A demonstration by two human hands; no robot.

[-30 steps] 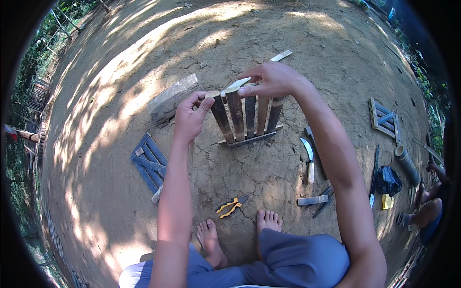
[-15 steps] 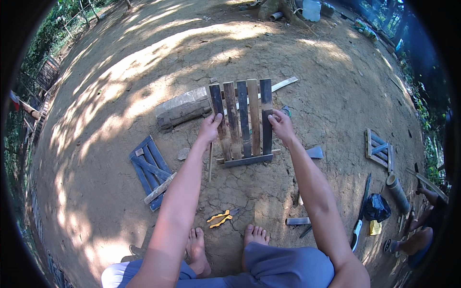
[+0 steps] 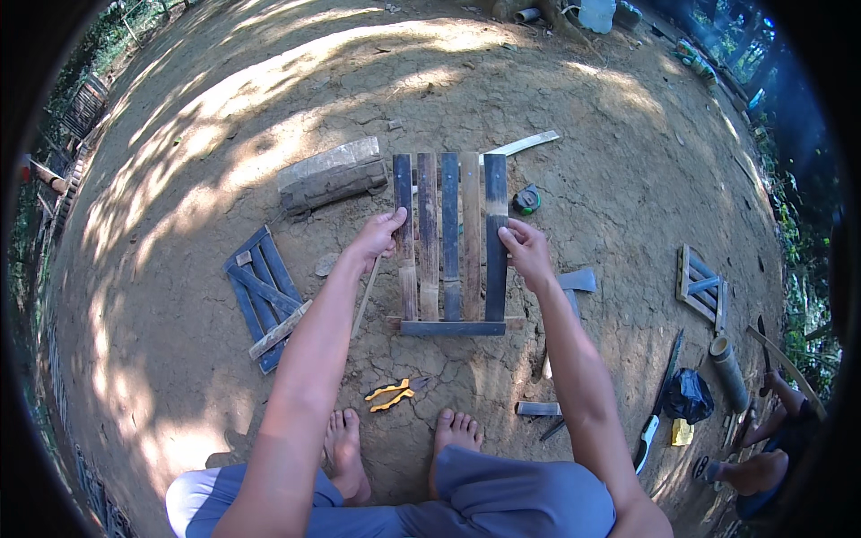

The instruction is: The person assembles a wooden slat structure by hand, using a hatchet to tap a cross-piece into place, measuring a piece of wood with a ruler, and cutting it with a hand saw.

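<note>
A slatted wooden panel [image 3: 450, 242] stands nearly upright in front of me, its several dark and brown slats joined by a short crosspiece at the bottom. My left hand [image 3: 377, 237] grips its left outer slat, thumb on the front. On the opposite side, my right hand [image 3: 527, 252] pinches the outer slat between thumb and fingers. Below the left hand slants a thin strip [image 3: 365, 300]; I cannot tell whether it is joined to the panel. Yellow-handled pliers [image 3: 395, 393] lie on the ground near my feet, and an axe [image 3: 577, 281] lies beside my right forearm.
Behind the panel are a hewn log [image 3: 332, 179], a pale strip [image 3: 529, 142] and a tape measure [image 3: 527, 199]. Slatted frames lie left [image 3: 262, 291] and right [image 3: 702, 285]. At right are a handsaw [image 3: 659, 403], black bag [image 3: 689, 394], bamboo tube [image 3: 728, 372] and another person [image 3: 780, 448].
The panel has turned to face me more squarely, and its bottom crosspiece now sits lower in view. Both hands still hold its sides. The tape measure has come into fuller view.
</note>
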